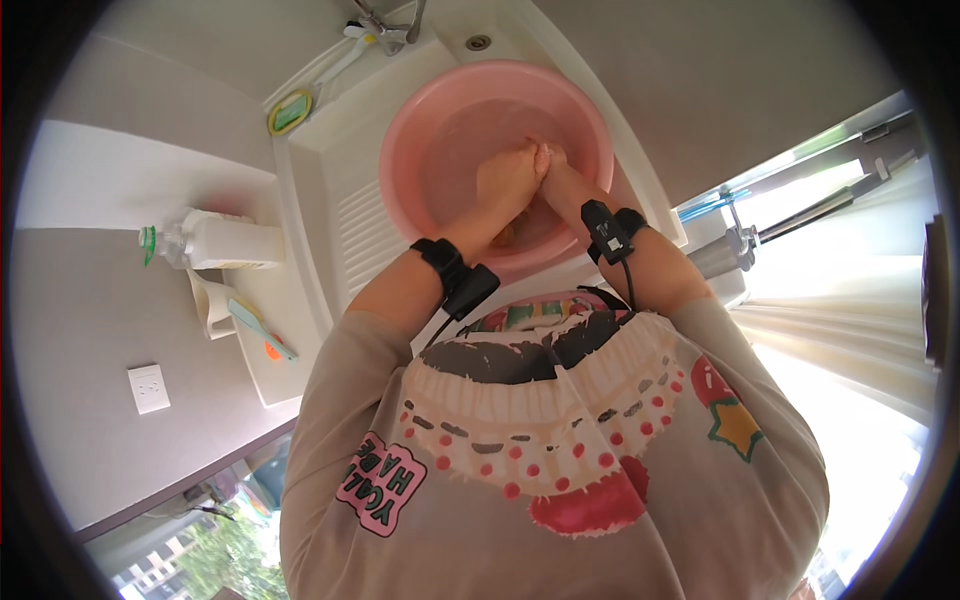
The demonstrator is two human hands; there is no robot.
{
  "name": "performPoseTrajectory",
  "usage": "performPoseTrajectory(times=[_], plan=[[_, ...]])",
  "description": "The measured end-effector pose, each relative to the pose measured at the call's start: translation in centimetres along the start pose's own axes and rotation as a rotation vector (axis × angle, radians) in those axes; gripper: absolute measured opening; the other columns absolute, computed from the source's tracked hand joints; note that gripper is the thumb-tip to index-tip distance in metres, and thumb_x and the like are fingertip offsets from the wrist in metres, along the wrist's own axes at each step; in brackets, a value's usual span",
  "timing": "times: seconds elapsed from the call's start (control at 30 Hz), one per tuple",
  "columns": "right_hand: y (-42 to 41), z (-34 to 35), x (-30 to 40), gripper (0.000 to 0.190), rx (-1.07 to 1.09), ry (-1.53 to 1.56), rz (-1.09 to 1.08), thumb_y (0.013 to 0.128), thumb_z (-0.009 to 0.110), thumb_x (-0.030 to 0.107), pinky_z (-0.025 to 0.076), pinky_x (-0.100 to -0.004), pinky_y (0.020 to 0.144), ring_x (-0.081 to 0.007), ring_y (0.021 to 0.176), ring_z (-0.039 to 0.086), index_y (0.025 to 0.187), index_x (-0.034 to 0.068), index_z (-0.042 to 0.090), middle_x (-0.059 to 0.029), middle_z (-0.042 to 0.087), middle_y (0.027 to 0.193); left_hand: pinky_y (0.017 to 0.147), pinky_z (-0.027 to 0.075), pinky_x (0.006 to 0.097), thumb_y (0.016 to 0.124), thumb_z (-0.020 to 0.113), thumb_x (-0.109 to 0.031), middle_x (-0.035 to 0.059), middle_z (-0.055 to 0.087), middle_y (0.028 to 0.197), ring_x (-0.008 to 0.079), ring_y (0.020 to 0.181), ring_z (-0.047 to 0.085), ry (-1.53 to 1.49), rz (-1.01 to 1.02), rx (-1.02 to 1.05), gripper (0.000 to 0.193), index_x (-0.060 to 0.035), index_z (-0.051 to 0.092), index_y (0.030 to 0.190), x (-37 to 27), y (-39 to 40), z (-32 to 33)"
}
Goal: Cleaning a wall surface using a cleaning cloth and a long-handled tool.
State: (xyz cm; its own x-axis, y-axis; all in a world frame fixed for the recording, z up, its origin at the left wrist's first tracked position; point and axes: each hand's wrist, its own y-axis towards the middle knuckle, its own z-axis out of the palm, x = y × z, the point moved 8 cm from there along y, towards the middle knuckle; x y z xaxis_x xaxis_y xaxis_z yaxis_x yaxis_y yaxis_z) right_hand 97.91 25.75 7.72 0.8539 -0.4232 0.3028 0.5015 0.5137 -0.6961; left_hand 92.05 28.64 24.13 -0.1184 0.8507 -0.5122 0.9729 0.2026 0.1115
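Note:
A round pink plastic basin [405, 97] with cloudy water stands in a white sink. Over the water my left hand [511, 176] and my right hand [556, 159] press together, closed around a small pinkish, wet-looking item [542, 160], possibly cloth; the fingers hide most of it. A brownish-yellow thing [513, 231] lies low in the basin below my left wrist, partly covered by my forearm. What it is cannot be told. Each forearm wears a black strap with a small device and cable.
The white sink [307, 161] has a ridged washboard [364, 232], a metal faucet [390, 31] and a drain [478, 43]. A white-handled brush [345, 61] and green soap in a dish [291, 112] sit on its edge. White bottles [232, 240], a scoop [210, 304] and a pale blue brush [259, 326] are left.

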Motion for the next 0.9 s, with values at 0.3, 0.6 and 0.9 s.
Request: performPoseTrajectory(times=[0.3,0.6,0.9], plan=[[-1.8,2.5,-1.0,0.036,-0.013,-0.229,-0.005,0.093,0.052,0.038,0.052,-0.0436,0.072,-0.0307,0.081,0.063,0.100,0.003,0.059,-0.0140,0.064,0.097,0.064,0.050,0.0467,0.099,0.032,-0.035,0.0144,0.067,0.083,0.0340,0.074,0.065,0.309,-0.087,0.051,0.040,-0.0104,0.063,0.091,5.7,2.4,-0.2],[-8.4,7.9,9.1,0.039,-0.178,-1.831,-0.866,0.084,0.065,0.029,0.052,-0.0406,0.076,-0.0331,0.092,0.065,0.116,0.007,0.059,-0.0185,0.066,0.097,0.084,0.048,0.0453,0.088,0.057,-0.044,0.0153,0.061,0.114,0.0338,0.102,0.060,0.311,-0.197,-0.053,0.046,-0.0155,0.053,0.124,11.0,0.5,-7.7],[-4.6,6.1,-0.7,0.089,0.173,-2.325,-0.782,0.078,0.069,0.035,0.019,-0.0517,0.112,-0.0425,0.136,0.027,0.149,0.012,0.021,-0.0203,0.027,0.150,0.115,0.013,0.0510,0.086,0.057,-0.046,0.0178,0.018,0.154,0.0428,0.141,0.015,0.577,-0.103,0.425,0.079,-0.0213,0.019,0.150,14.3,-2.4,2.4]])
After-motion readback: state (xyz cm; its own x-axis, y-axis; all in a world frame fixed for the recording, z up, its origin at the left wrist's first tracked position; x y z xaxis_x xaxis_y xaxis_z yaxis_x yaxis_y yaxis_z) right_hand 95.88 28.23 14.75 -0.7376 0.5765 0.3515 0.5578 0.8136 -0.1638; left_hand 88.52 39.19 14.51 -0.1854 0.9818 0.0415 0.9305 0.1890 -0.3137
